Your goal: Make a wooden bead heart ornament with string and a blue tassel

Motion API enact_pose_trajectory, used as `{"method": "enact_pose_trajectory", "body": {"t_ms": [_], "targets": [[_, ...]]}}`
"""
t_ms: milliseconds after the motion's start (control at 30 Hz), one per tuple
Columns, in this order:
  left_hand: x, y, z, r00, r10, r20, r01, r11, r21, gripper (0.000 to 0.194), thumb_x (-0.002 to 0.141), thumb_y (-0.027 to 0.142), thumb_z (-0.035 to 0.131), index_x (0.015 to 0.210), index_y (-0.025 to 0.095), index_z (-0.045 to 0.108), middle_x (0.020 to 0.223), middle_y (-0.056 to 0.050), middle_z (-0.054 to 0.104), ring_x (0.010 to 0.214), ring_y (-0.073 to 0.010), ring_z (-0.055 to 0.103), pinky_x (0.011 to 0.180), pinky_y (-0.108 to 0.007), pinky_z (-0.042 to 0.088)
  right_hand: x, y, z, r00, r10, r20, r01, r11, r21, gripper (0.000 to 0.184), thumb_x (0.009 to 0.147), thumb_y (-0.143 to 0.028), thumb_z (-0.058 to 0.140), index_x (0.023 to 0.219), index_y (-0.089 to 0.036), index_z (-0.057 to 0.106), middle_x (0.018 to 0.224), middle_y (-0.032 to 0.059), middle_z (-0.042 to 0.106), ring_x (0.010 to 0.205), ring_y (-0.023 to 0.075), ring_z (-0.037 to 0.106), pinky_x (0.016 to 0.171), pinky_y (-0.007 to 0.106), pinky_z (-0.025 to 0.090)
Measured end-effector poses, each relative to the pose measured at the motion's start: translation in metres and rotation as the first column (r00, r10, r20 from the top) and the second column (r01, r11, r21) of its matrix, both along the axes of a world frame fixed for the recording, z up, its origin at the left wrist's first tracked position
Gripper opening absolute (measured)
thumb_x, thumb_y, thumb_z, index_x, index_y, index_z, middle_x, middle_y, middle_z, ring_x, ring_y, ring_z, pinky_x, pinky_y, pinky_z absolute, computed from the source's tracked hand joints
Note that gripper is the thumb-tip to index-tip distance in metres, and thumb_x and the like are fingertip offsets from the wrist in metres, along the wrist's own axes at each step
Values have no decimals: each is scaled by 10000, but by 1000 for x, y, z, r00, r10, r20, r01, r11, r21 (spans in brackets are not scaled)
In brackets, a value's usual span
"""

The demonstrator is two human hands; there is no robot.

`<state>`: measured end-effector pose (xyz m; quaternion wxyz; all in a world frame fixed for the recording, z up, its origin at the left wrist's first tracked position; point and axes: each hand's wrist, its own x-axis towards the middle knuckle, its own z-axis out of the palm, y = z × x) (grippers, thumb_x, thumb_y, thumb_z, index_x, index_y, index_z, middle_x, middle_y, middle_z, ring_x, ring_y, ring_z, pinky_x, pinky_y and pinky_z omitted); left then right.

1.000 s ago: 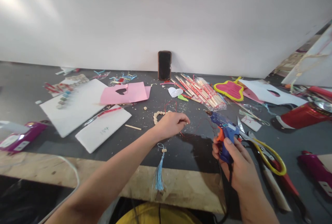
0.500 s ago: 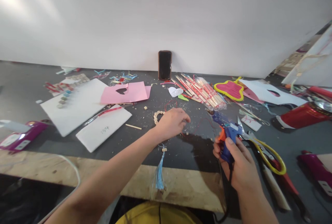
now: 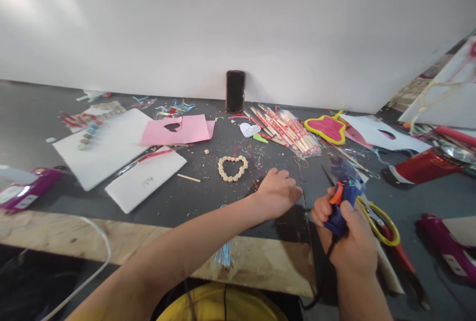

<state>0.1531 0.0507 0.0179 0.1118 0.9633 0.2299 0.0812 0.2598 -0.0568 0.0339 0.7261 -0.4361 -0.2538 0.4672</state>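
Observation:
My right hand (image 3: 353,241) grips a blue hot glue gun (image 3: 341,212) with an orange trigger; its front end is blurred. My left hand (image 3: 278,193) hovers over the dark table, just left of the glue gun. Its fingers are curled together, and whatever they may hold is hidden. Left of that hand lies a heart-shaped ring of pale beads (image 3: 233,168) with thin red thread at its top. Under my left forearm a light-blue tassel (image 3: 223,255) hangs over the table's front edge, its top partly covered by the arm.
Yellow-handled scissors (image 3: 386,222) lie by my right hand, near a red can (image 3: 427,166). Farther back are wrapped chopsticks (image 3: 286,130), a pink-and-yellow shape (image 3: 327,130) and an upright phone (image 3: 235,91). Pink card (image 3: 193,130) and white boards (image 3: 145,180) lie left.
My left hand has moved right, away from the bead heart, which now shows whole. The glue gun has shifted right and its nozzle has swung around. The camera view has shifted slightly.

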Motion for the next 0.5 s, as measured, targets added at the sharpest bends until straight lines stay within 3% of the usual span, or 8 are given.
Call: {"method": "enact_pose_trajectory", "body": {"t_ms": [200,333,367,400,500], "targets": [[-20,1,17,997,-7,72,7,1000,4,144,856,146,489,802,156,621,852,-78,661,884,-217,516,750,-340,354,1,0,0,999,-21,29,22,999,-26,175,723,-325,662,859,-220,627,636,-13,522,555,99,463,470,216,369],[-60,11,44,969,165,184,-154,985,-72,212,899,131,377,889,155,588,866,-40,658,804,-159,540,723,-274,397,-3,1,1,987,-85,134,92,994,-51,231,676,-272,712,886,-230,626,882,27,625,590,104,515,493,239,409],[-72,11,49,947,229,227,-208,971,-114,218,910,157,361,922,167,578,882,-26,653,807,-147,548,707,-254,407,-5,1,2,982,-89,169,101,993,-62,252,671,-260,719,904,-234,623,946,35,635,583,100,513,494,242,411],[-85,9,53,891,320,323,-245,936,-252,189,900,185,395,920,185,583,863,-5,649,773,-133,554,679,-236,410,-8,2,3,974,-89,208,107,991,-78,269,669,-253,725,918,-239,622,995,40,637,568,92,505,489,239,408],[-118,-3,52,755,501,423,-238,811,-534,171,879,247,461,909,211,625,806,16,647,693,-116,551,631,-222,406,-17,0,6,947,-59,316,109,984,-144,297,648,-256,754,917,-248,628,1007,30,647,538,77,487,479,226,400]]}}
